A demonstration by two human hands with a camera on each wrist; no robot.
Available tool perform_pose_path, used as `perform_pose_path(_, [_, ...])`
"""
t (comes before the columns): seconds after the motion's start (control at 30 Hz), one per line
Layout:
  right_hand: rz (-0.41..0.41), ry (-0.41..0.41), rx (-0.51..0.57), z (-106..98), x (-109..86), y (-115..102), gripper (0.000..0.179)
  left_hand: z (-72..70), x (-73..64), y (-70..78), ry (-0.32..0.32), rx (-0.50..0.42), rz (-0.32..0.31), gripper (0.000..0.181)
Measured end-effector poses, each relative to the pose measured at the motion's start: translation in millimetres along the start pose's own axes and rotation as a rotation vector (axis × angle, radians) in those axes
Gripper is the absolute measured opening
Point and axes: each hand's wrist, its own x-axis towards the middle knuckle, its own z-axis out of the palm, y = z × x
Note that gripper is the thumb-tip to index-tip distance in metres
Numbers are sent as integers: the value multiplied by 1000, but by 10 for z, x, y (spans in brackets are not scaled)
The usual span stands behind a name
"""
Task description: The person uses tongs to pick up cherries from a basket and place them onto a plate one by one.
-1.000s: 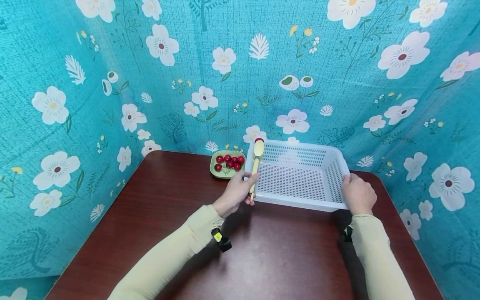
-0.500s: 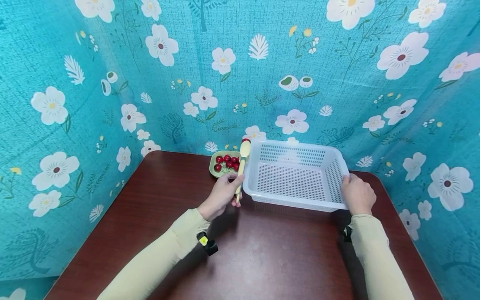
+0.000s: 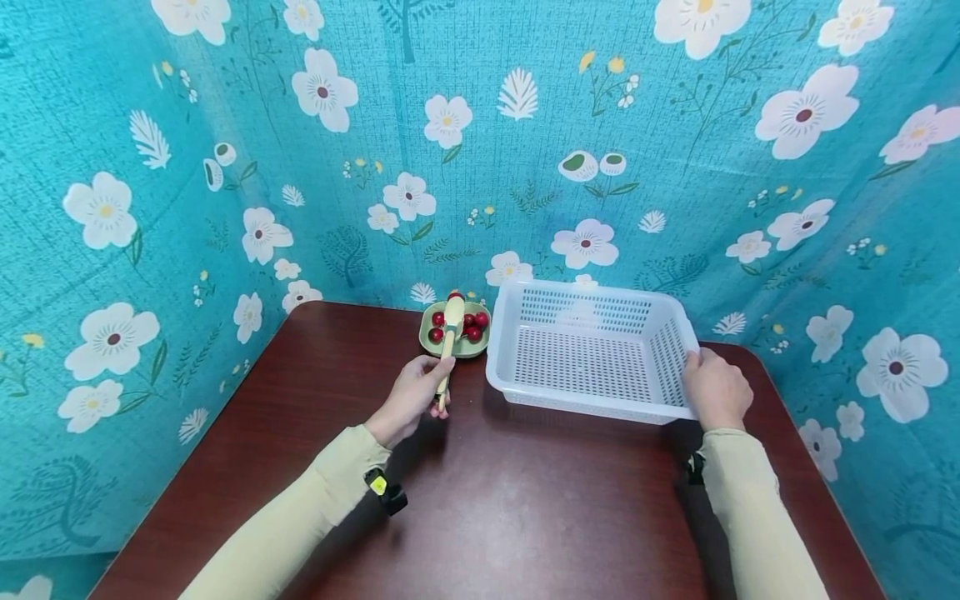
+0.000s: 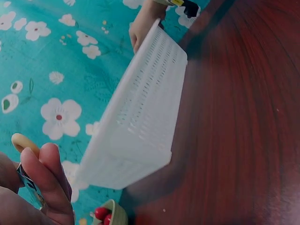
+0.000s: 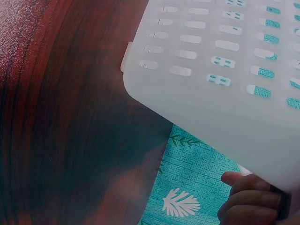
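My left hand (image 3: 412, 392) pinches a slim cream utensil (image 3: 453, 321) with a broad spoon-like head and a teal band at its neck. A round red thing (image 3: 455, 296) shows at the head's far end; whether it is a cherry is too small to tell. The head overlaps a green dish (image 3: 472, 353) of red cherries (image 3: 481, 319) in the head view; contact cannot be told. In the left wrist view, fingers (image 4: 51, 178) curl by the utensil's tan rounded end (image 4: 22, 141). My right hand (image 3: 717, 389) grips the right rim of a white perforated basket (image 3: 592, 402).
A dark red-brown table (image 3: 525, 500) lies under everything. Blue flowered cloth (image 3: 375, 125) hangs close behind and along both sides. The basket stands just right of the dish.
My left hand has moved left with the utensil, from over the basket's left edge to over the green dish. My right hand and the basket have stayed in place.
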Motion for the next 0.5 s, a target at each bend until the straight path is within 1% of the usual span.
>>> perform_pose_path(0.23, [3,1,-7,11,11,5,48,-73,-2,-129,-8,-21,-47,40])
perform_pose_path(0.33, [-1,4,-9,6,11,-1,48,-85,-17,-159,-9,-25,-58,40])
perform_pose_path(0.5, [-4,10,-2,-5,1,-9,47,-98,-43,-182,-18,-11,-86,48])
